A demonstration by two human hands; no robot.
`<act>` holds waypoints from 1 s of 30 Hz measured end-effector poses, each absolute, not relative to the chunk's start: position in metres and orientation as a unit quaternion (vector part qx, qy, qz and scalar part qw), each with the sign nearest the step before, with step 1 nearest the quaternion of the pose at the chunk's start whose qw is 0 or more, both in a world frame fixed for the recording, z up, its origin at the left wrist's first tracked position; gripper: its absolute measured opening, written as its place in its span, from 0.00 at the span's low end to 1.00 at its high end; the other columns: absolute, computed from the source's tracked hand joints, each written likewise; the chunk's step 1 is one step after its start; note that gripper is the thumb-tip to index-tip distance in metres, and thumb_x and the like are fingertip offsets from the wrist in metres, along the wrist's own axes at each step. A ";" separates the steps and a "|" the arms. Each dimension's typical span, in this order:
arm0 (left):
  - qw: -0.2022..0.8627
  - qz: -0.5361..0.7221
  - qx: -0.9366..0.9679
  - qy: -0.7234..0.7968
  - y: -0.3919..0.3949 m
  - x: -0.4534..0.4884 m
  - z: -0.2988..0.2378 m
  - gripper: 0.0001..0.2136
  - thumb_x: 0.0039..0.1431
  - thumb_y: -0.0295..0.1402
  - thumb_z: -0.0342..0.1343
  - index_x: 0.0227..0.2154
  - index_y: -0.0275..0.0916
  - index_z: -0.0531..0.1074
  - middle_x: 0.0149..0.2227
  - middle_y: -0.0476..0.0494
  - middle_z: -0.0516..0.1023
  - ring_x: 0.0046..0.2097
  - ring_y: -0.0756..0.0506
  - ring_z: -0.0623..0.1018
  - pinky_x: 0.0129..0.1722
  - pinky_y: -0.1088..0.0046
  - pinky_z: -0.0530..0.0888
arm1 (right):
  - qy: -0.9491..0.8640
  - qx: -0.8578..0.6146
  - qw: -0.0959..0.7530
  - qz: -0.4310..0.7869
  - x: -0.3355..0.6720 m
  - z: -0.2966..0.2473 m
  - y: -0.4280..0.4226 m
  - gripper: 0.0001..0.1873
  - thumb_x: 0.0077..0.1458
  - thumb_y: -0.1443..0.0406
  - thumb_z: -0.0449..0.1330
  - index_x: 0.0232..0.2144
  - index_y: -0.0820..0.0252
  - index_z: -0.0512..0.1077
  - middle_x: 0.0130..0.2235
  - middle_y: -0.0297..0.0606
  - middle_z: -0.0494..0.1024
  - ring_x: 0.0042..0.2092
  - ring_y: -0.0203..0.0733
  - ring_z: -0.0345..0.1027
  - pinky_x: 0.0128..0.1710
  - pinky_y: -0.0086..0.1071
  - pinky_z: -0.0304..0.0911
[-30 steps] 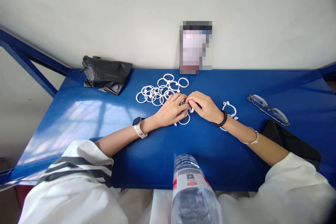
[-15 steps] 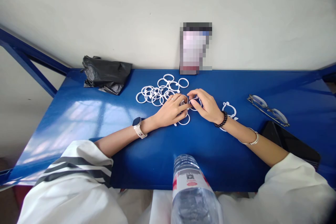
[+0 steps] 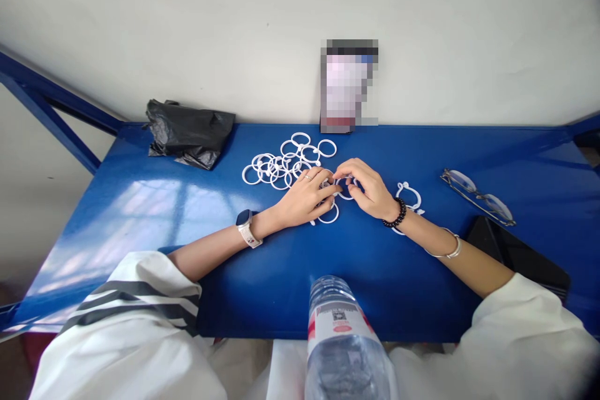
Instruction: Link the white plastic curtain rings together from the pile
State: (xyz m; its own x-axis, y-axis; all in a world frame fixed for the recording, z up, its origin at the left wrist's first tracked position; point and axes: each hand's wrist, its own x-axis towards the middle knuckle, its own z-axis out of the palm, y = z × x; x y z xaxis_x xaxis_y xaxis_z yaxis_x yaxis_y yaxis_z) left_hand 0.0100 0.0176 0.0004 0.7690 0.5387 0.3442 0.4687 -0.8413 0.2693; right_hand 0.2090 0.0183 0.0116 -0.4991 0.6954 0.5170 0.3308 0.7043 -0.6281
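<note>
My left hand [image 3: 305, 199] and my right hand [image 3: 367, 187] meet at the middle of the blue table [image 3: 140, 200]. Both pinch a white plastic ring [image 3: 345, 190] held between their fingertips. Another white ring [image 3: 329, 215] lies on the table under my left hand. A pile of several white rings [image 3: 285, 161] lies just beyond my left hand. A few more rings [image 3: 409, 195] lie to the right of my right wrist, partly hidden by it.
A crumpled black bag [image 3: 189, 132] sits at the back left by the wall. Glasses [image 3: 477, 196] and a dark phone [image 3: 520, 256] lie at the right. A water bottle [image 3: 344, 344] stands at the near edge. A blurred card [image 3: 349, 86] leans on the wall.
My right hand's fingers have spread from a tight pinch against my left hand, and a white ring now shows between the two hands. The arms have hardly moved.
</note>
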 end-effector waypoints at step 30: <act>0.081 0.221 0.929 0.285 0.017 0.011 0.000 0.11 0.67 0.33 0.44 0.44 0.35 0.69 0.44 0.37 0.70 0.46 0.41 0.68 0.48 0.61 0.69 | -0.811 -0.292 0.443 0.246 0.208 0.013 0.015 0.10 0.63 0.71 0.49 0.38 0.57 0.70 0.39 0.41 0.77 0.42 0.41 0.73 0.43 0.38 0.71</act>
